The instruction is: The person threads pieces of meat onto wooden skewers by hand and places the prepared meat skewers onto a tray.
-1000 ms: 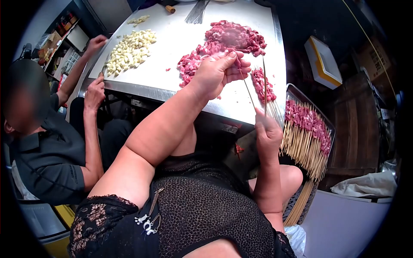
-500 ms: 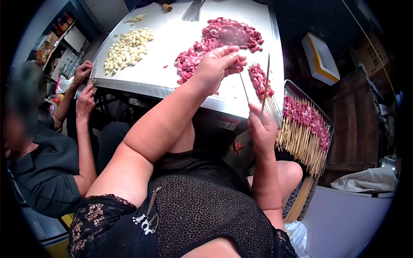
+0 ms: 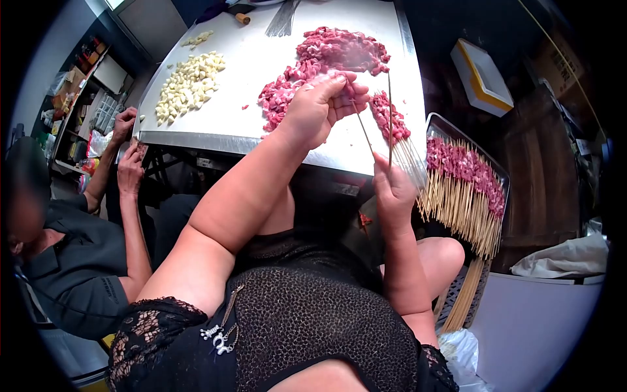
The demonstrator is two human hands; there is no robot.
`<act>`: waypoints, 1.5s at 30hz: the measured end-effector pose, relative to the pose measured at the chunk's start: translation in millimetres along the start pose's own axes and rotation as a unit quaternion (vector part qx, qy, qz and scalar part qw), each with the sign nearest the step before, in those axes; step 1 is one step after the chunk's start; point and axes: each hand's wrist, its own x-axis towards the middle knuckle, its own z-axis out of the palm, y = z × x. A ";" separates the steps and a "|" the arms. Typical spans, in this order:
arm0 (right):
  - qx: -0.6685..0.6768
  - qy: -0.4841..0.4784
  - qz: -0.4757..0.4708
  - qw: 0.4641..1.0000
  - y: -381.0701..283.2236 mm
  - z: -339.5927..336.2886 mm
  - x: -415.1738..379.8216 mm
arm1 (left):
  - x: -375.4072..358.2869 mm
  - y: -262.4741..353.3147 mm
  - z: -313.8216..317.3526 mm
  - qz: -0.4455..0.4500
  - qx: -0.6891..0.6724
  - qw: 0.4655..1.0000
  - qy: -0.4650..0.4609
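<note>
My left hand (image 3: 315, 108) is closed in a pinch on a small piece of raw meat (image 3: 351, 90) at the tip of a bamboo skewer (image 3: 363, 127). Lower down, my right hand (image 3: 395, 195) grips that skewer near its lower part. A second skewer (image 3: 390, 111) stands up from the same right hand, bare as far as I can see. Behind my left fingers lies a heap of cut pink meat (image 3: 339, 51) on the white table (image 3: 241, 81). Several loaded skewers (image 3: 390, 117) rest on the table to the right of my left hand.
A metal tray (image 3: 501, 171) on the right holds rows of meat skewers. Bare bamboo sticks (image 3: 467, 294) lie below it. Garlic cloves (image 3: 188, 86) and thin metal skewers (image 3: 282, 21) are on the table. At the left sits another person (image 3: 78, 248), hands at the table edge.
The view has shifted slightly, so the table appears a little further left. Both hands keep their holds; the meat piece between my left fingers now shows more clearly on the skewer tip.
</note>
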 end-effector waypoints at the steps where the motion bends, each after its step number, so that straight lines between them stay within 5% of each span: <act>1: 0.016 -0.007 0.021 1.000 -0.5 0.1 0.0 | 0.3 0.8 -1.6 -0.009 -0.020 0.999 -0.024; 3: 0.032 -0.017 0.046 0.998 -1.2 -0.2 -3.5 | 1.0 0.8 -4.7 -0.019 -0.036 0.999 -0.036; 6: 0.271 -0.046 0.235 0.932 -3.8 -0.4 -3.6 | 1.9 3.0 -4.0 -0.029 -0.050 0.997 -0.057; 10: 0.348 -0.054 0.278 0.894 -6.1 1.6 -4.6 | -2.5 4.5 0.6 -0.030 -0.040 0.996 -0.068; 19: 0.256 -0.024 0.181 0.949 -9.9 11.8 -8.1 | 1.9 4.3 -2.1 -0.026 -0.028 0.996 -0.087; 29: 0.361 0.003 0.256 0.897 -24.4 9.4 6.8 | -4.8 -10.7 10.0 -0.079 0.011 0.987 -0.137; 37: 0.375 0.031 0.210 0.902 -8.3 4.0 16.6 | -11.8 -26.8 18.1 -0.137 0.069 0.972 -0.176; 41: 0.356 0.019 0.222 0.908 -4.1 0.8 17.1 | 2.9 1.5 2.2 -0.112 0.309 0.934 -0.136; 43: 0.350 0.017 0.221 0.910 -6.8 -2.2 15.9 | 39.0 15.1 -54.2 0.034 0.433 0.899 0.049; 45: 0.318 0.005 0.230 0.920 -9.0 -4.0 13.7 | 35.4 56.1 -66.9 0.020 0.611 0.763 0.209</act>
